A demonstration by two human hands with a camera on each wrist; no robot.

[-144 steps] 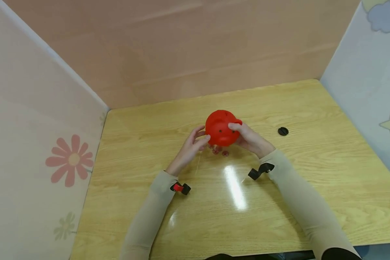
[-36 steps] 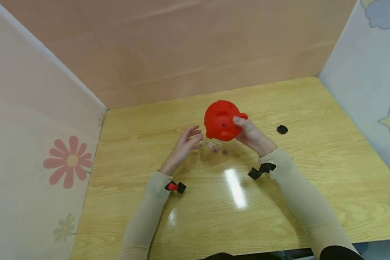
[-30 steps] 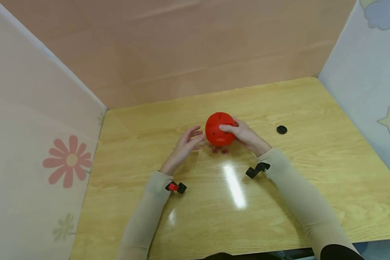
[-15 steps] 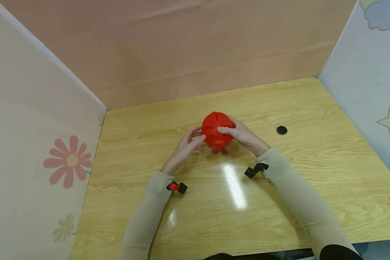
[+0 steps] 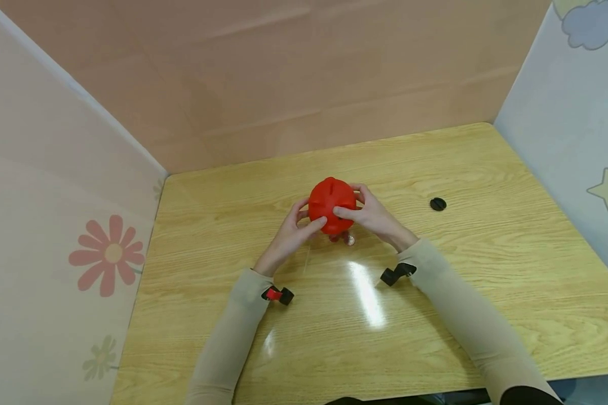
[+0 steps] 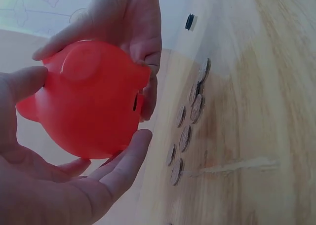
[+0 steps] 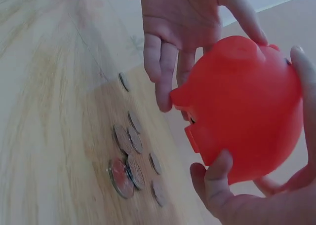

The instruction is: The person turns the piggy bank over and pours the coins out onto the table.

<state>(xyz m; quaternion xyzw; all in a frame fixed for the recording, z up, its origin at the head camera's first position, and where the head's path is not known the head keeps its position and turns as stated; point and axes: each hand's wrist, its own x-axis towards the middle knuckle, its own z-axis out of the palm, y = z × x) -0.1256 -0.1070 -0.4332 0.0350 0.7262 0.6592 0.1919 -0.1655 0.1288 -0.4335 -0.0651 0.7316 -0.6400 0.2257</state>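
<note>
Both hands hold a red piggy bank (image 5: pixel 329 203) above the table. My left hand (image 5: pixel 290 236) grips its left side, thumb in front and fingers curled behind and under. From the right, my right hand (image 5: pixel 380 220) grips the other side, thumb on the front near the eye. In the head view the bank's slotted top faces up. A dark opening shows at its underside between the stubby feet in the left wrist view, facing the tabletop. Below it, several coins (image 7: pixel 121 178) lie loosely grouped on the wood, partly hidden by the bank in the head view.
A round black plug (image 5: pixel 438 204) lies on the wooden table (image 5: pixel 486 292) to the right of the hands. A beige panel (image 5: pixel 284 84) stands along the back edge. Patterned walls (image 5: pixel 45 185) close off the left and right sides.
From being held tilted by the right hand alone, the bank has come down and left and turned top-up. My left hand has closed on its left side. The coins and plug stay put.
</note>
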